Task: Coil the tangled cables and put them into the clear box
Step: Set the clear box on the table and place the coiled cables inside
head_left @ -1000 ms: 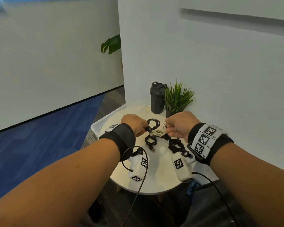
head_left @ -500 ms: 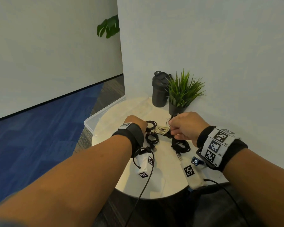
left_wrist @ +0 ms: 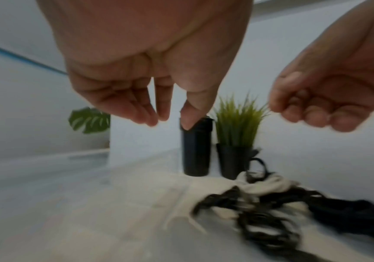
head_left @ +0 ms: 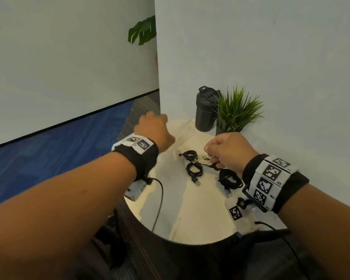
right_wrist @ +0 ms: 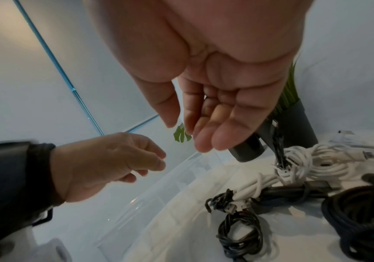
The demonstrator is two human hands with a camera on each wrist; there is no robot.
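Several cables lie knotted together on the round white table (head_left: 190,215): a white bundle (head_left: 204,159) (right_wrist: 316,163), a small black coil (head_left: 190,155), a thin black coil (head_left: 194,169) (right_wrist: 240,235) and a thick braided black coil (head_left: 229,178) (right_wrist: 361,212). My right hand (head_left: 210,156) (right_wrist: 188,136) hovers just above the white bundle with loosely bent fingers and an empty palm. My left hand (head_left: 154,128) (left_wrist: 170,122) hangs relaxed and empty over the clear box (right_wrist: 159,191), which stands off the table's left edge. In the head view my left arm hides most of the box.
A black tumbler (head_left: 205,112) and a small potted grass plant (head_left: 234,112) stand at the back of the table against the white wall. Blue carpet lies to the left. A black lead (head_left: 160,199) trails from my left wrist over the table's near edge.
My left hand has let go of the small black coil and swung left and away, over the box. My right hand stays above the white bundle. The head view has shifted.
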